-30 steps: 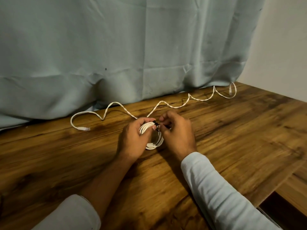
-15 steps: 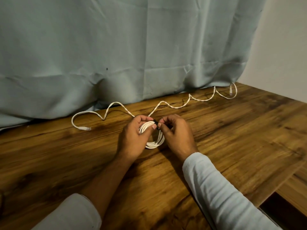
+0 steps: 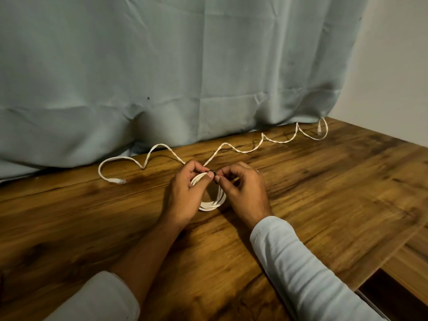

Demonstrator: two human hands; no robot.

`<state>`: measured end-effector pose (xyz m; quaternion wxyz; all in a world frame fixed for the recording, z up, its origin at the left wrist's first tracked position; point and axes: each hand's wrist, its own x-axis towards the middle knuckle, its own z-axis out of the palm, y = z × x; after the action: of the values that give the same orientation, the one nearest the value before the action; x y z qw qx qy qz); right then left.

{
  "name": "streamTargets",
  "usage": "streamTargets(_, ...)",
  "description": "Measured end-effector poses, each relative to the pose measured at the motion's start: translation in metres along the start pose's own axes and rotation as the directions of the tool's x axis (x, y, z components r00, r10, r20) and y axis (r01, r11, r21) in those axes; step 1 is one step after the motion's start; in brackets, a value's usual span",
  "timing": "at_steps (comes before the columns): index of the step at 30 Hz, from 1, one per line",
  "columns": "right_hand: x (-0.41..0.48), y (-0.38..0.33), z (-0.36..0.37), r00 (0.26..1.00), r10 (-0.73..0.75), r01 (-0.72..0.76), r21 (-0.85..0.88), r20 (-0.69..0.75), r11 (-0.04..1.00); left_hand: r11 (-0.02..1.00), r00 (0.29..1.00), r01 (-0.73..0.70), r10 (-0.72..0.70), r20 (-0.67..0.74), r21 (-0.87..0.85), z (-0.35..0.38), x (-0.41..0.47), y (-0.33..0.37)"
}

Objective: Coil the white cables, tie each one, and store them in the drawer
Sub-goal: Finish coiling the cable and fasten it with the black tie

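coiled cable (image 3: 212, 202) btwn both hands' fingertips (image 3: 210, 175)

A single view was taken from a camera worn on the head. It was aimed forward and down over the wooden table (image 3: 324, 205), from its near edge toward the curtain (image 3: 162, 66) at the far side. The left hand (image 3: 185, 195) and right hand (image 3: 247, 193) were framed close, at the centre, with the cable coil (image 3: 209, 205) between them. The sleeves (image 3: 312, 274) were cut by the near edge, and a wall (image 3: 393, 66) was taken in at the far right.
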<state>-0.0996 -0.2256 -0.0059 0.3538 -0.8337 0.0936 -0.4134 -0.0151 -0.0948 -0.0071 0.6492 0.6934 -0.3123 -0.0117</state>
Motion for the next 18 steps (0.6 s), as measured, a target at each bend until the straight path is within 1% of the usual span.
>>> streamTargets(4,0.001,0.003,0.008,0.998,0.061,-0.061,0.132,0.007,0.989,1.000,1.000,0.013,-0.013,-0.029,-0.019,0.001,0.001,0.001)
streamTargets(7,-0.001,0.006,0.011,0.986,0.142,-0.162,0.271,0.092,0.949,1.000,1.000,0.018,-0.018,-0.025,-0.016,0.002,0.001,-0.002)
streamTargets(8,-0.001,0.007,0.012,0.981,0.156,-0.183,0.290,0.114,0.939,1.000,0.999,0.022,-0.022,-0.028,-0.011,0.002,0.002,-0.003)
streamTargets(13,-0.001,0.009,0.008,0.970,0.155,-0.203,0.268,0.188,0.942,0.998,0.995,0.064,-0.065,-0.071,-0.024,0.002,0.003,-0.003)
streamTargets(15,-0.001,0.011,0.007,0.965,0.170,-0.218,0.247,0.200,0.944,0.996,0.993,0.088,-0.087,-0.084,0.002,0.003,0.005,-0.002)
streamTargets(18,-0.001,0.013,0.008,0.961,0.187,-0.233,0.235,0.202,0.944,0.992,0.988,0.125,-0.126,-0.090,-0.010,0.003,0.007,0.004)
